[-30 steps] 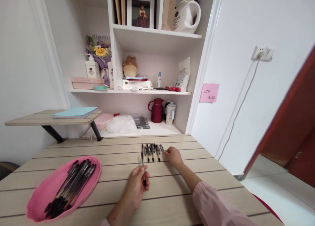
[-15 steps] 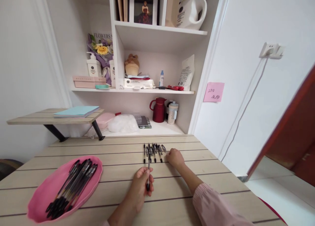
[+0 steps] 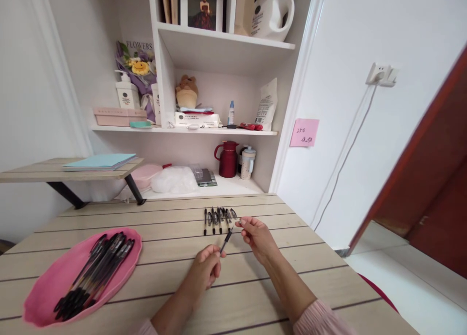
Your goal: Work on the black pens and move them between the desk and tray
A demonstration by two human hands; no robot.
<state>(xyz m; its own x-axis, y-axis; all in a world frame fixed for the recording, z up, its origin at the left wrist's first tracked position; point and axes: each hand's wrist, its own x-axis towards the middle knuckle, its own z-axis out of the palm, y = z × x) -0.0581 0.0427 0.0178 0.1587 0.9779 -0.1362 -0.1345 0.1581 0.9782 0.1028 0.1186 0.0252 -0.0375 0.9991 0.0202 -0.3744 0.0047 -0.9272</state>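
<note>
My left hand (image 3: 207, 268) is closed around a pen (image 3: 227, 237), its dark grip and point slanting up to the right. My right hand (image 3: 257, 237) pinches something tiny and pale just beyond the pen's point; I cannot make out what it is. Past both hands, several black pens (image 3: 205, 222) lie side by side on the table, with dark pen caps (image 3: 233, 213) among them. To the left, a pink scalloped tray (image 3: 40, 291) holds a heap of black capped pens (image 3: 98, 271).
The slatted wooden table (image 3: 175, 315) meets a white shelf unit at the back. A small raised stand (image 3: 32, 170) bears blue paper (image 3: 100, 161) at the left. A plastic bag (image 3: 174, 180), a red jug (image 3: 228, 159) and a cup (image 3: 248, 163) stand behind.
The pen in my left hand has turned from upright to slanting right. My right hand has come in from the caps' end to the pen's point. The whole view has shifted slightly.
</note>
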